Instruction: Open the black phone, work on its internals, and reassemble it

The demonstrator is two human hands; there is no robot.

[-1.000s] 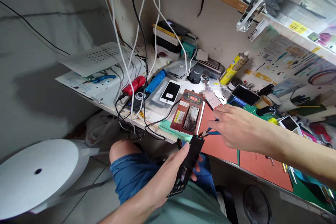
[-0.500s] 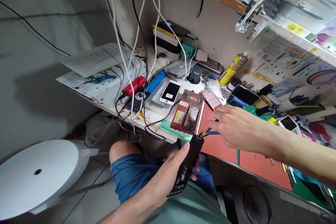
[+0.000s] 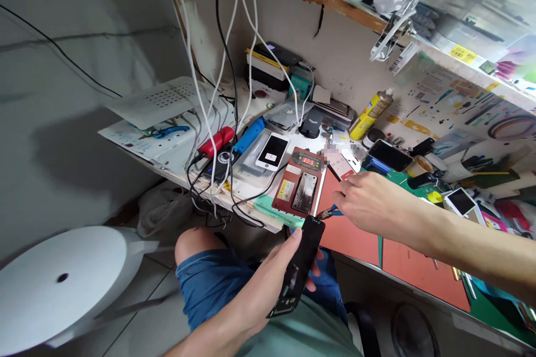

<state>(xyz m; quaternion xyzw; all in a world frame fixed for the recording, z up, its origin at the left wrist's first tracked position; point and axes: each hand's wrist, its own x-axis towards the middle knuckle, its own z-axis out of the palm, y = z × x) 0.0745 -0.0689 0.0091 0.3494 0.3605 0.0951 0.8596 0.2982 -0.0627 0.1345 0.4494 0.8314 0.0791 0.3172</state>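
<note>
My left hand (image 3: 274, 270) grips a black phone panel (image 3: 302, 259), tilted upward over my lap, with the thumb on its near side and fingertips showing past its far edge. My right hand (image 3: 360, 201) is closed around the blue handles of small cutting pliers (image 3: 329, 212). Their metal jaws are at the panel's top edge; whether they touch or bite anything there is too small to tell. Just beyond the panel lies a brown heating plate (image 3: 281, 201) with a lit red display. On it rests a metallic phone part (image 3: 305, 192).
Left of the heating plate, a white phone (image 3: 272, 152) lies on a plastic case. White cables (image 3: 204, 106) hang down over the bench. An orange mat (image 3: 355, 234) covers the front edge. A yellow spray can (image 3: 371, 114) stands behind. A white stool (image 3: 62, 301) is at the left.
The view has shifted slightly. The pliers remain at the panel's top edge, and my right hand has turned a little, hiding more of their handles.
</note>
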